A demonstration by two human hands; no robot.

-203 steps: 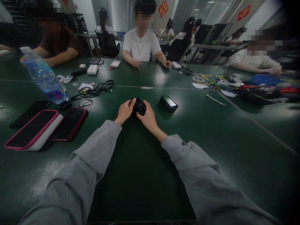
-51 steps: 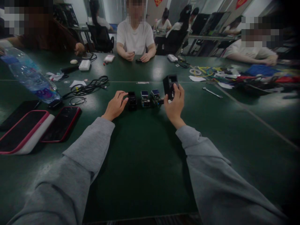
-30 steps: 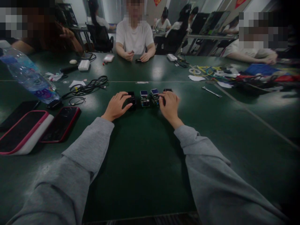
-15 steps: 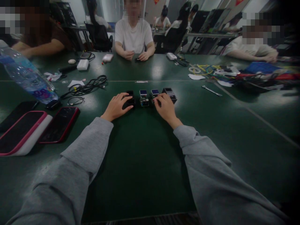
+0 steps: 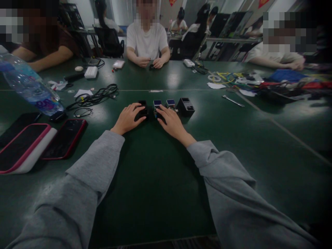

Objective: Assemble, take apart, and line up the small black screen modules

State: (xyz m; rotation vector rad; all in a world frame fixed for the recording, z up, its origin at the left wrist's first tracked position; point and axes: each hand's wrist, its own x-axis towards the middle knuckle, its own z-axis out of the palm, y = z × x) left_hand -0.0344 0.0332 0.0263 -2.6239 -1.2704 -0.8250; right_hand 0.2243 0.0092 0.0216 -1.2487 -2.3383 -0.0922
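A short row of small devices stands on the green table. At its left end, a small black case (image 5: 142, 109) sits between the thumb and fingers of my left hand (image 5: 127, 118), which rests around it. My right hand (image 5: 171, 121) reaches over a small circuit board with a screen (image 5: 157, 103); its fingers are spread and the fingertips are at the board, partly hiding it. To the right is a second circuit board with a screen (image 5: 170, 102), partly behind my right hand. A black box with a grey face (image 5: 186, 106) ends the row, apart from my hands.
Phones (image 5: 64, 140), a tilted water bottle (image 5: 31, 83) and black cables (image 5: 100, 95) lie on the left. A wrench (image 5: 232, 101) and a heap of coloured wires (image 5: 233, 79) are on the right. Across the table sits a person in a white shirt (image 5: 147, 39), hands near a small dark object.
My right hand has moved left, from the right circuit board to the left one, and its fingers have spread. My left hand stays at the black case.
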